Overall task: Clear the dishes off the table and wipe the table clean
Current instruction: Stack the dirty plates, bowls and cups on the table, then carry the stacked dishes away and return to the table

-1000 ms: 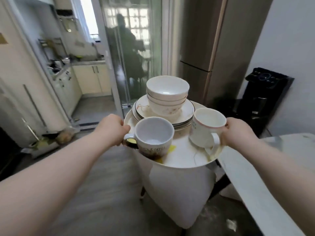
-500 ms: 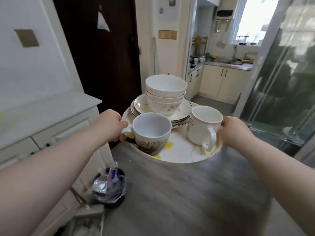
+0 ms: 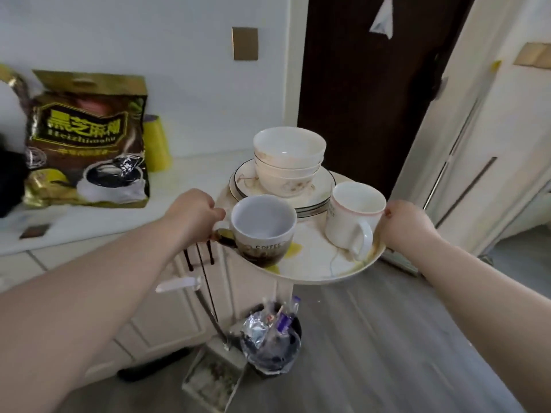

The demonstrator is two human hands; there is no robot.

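White platter (image 3: 316,263) gripped at opposite rims by left hand (image 3: 193,213) and right hand (image 3: 405,225), bearing COFFEE mug (image 3: 262,231), pink-rimmed mug (image 3: 351,216), stacked bowls (image 3: 287,159) on plates (image 3: 247,183).

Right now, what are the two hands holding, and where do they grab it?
Both hold the big round plate stacked with dishes: the left hand grips its left rim beside the coffee mug, the right hand its right rim by the white mug.

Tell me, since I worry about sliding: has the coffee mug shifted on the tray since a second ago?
No. The coffee mug sits at the tray's near-left rim, beside the left hand, as before.
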